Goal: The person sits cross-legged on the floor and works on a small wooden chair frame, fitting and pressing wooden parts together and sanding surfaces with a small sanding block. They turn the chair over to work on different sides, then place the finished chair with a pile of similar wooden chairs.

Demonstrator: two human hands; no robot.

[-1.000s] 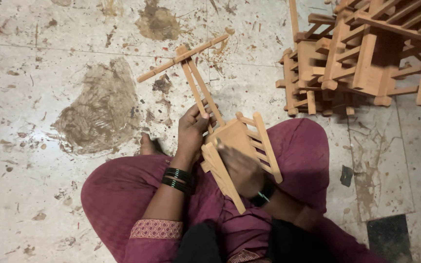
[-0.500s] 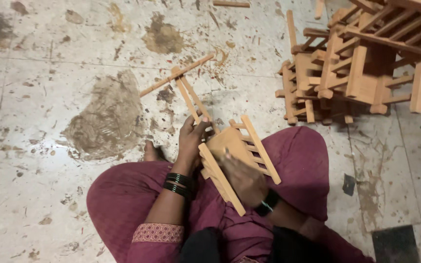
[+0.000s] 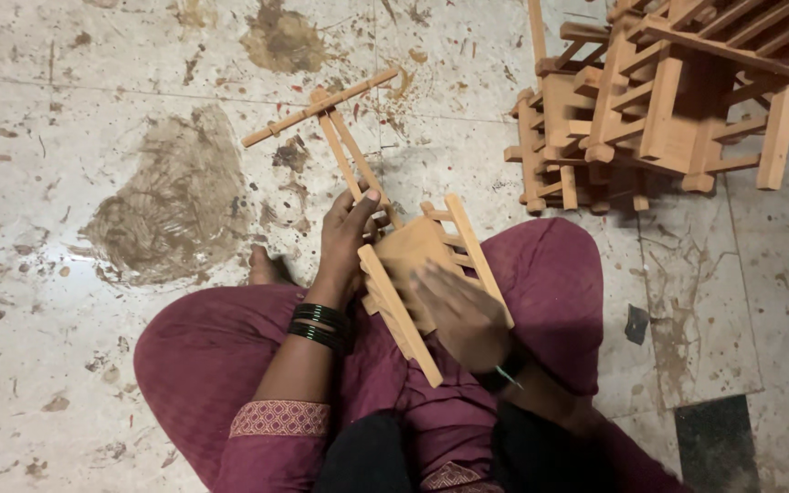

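Right hand (image 3: 457, 310): lay flat over the small wooden frame (image 3: 422, 265) on my lap; grip not closed, palm pressing pale, smooth slats.
Left hand (image 3: 347, 239): grip wrapped round the frame's far edge, fingers curled on it.
Change: frame had dropped lower and tilted since a second before, so handling went on.
Floor (image 3: 93, 110): stained stone.
Stack of finished frames (image 3: 659, 100): farthest, right.

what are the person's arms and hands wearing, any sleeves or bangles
The left hand is bare, with a stack of dark bangles at the wrist and a maroon sleeve with a patterned embroidered cuff further up the forearm. The right hand is bare too, with a dark band at its wrist.
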